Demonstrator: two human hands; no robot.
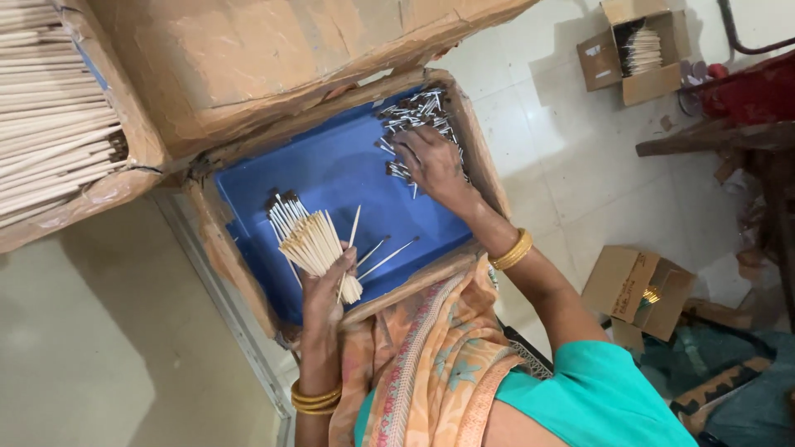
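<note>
Brush bundle [308,240] in left hand [323,290], right hand [431,161] on ferrule pile [414,112]

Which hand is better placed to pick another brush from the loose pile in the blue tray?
Right. The right hand rests on the loose brushes; the left hand is full, gripping a bundle.

Small brush-making workshop, cardboard cartons [638,51] of wooden handles [50,124], loose ferrules [414,112], tiled floor [571,165]

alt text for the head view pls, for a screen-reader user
Left hand holds a fanned bundle of pale sticks over a blue-lined carton; right hand reaches into a pile of small brushes in the carton's corner.
</note>
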